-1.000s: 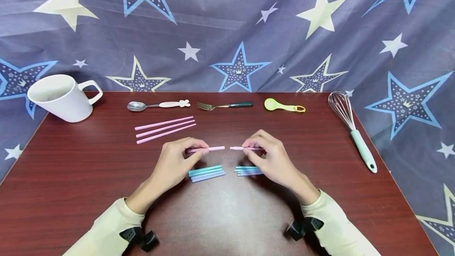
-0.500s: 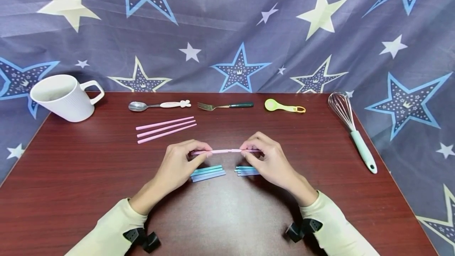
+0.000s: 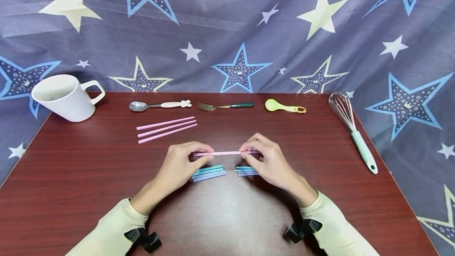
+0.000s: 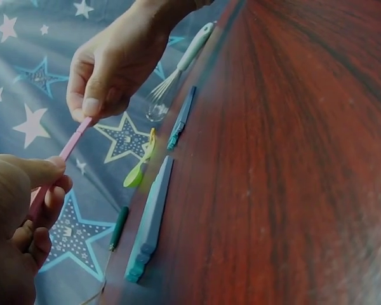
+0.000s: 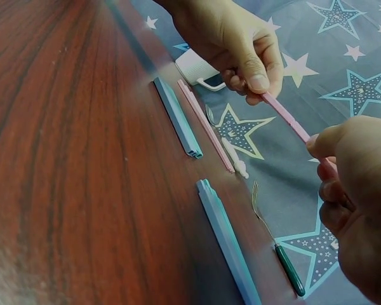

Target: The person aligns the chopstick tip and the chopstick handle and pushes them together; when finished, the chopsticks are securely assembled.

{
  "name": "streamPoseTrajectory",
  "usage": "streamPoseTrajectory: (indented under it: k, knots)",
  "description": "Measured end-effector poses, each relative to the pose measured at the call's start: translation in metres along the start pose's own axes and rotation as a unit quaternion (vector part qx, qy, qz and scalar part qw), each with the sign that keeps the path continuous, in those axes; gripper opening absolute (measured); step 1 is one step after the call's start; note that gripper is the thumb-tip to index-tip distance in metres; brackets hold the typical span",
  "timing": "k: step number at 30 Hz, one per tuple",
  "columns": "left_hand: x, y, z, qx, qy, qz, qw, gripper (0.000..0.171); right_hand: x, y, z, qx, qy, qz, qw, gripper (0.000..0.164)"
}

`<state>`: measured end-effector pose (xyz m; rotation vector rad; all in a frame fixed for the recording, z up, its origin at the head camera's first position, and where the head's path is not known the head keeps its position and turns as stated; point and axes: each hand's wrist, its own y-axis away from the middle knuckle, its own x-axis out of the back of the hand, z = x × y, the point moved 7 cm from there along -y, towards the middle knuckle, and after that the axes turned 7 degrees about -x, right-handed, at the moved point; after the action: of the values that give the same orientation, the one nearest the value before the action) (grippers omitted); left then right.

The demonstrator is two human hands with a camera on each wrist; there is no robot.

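One slim pink stick (image 3: 222,153) is held above the counter (image 3: 227,216), pinched on one side of its seam (image 3: 230,153) by the left hand (image 3: 183,162) and on the other by the right hand (image 3: 268,162). Light, stiff, slightly slick handling is to be expected; bending should be limited by gripping near the seam.

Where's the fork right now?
In the head view, the fork lies near the far edge of the table, around the middle, between the spoon on its left and the scoop on its right.
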<state>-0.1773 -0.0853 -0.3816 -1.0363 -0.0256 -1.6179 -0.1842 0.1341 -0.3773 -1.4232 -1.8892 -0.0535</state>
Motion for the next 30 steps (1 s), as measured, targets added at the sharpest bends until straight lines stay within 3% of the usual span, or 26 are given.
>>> streamPoseTrajectory:
  k: [16,30]
  knots:
    - [0.0004,0.0011,-0.0012,0.018,-0.014,-0.002,0.9997,0.005,-0.0012,0.0008,-0.0008,0.019,0.002,0.012,1.0,0.016]
    - [-0.003,0.0034,-0.0019,-0.002,-0.016,0.005,0.9999,0.007,-0.0071,0.0024,0.0003,0.021,0.0,0.017,1.0,0.018]
